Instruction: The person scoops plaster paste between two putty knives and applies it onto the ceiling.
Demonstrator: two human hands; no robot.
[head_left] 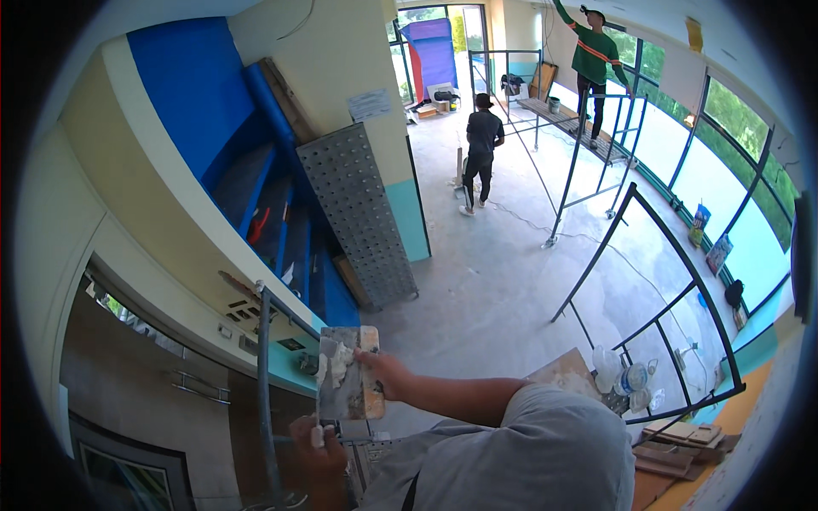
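My right hand (385, 375) reaches across from the right and is closed on the tan edge of a flat plastering board (345, 400). A lump of white putty (339, 364) lies on the board's grey face. Below and left of it, my left hand (320, 456) is closed around the pale handle of a putty knife (318, 436). Its thin blade appears edge-on beside the board's left side. A grey scaffold pole (267, 400) stands just left of my left hand.
A perforated metal scaffold plank (358, 213) leans by blue shelves (230, 170). At right stand a dark scaffold frame (682, 289) and plastic bottles (630, 379). One person (482, 149) stands on the floor; another person (596, 64) stands on a far scaffold, an arm raised. Wood pieces (682, 447) lie lower right.
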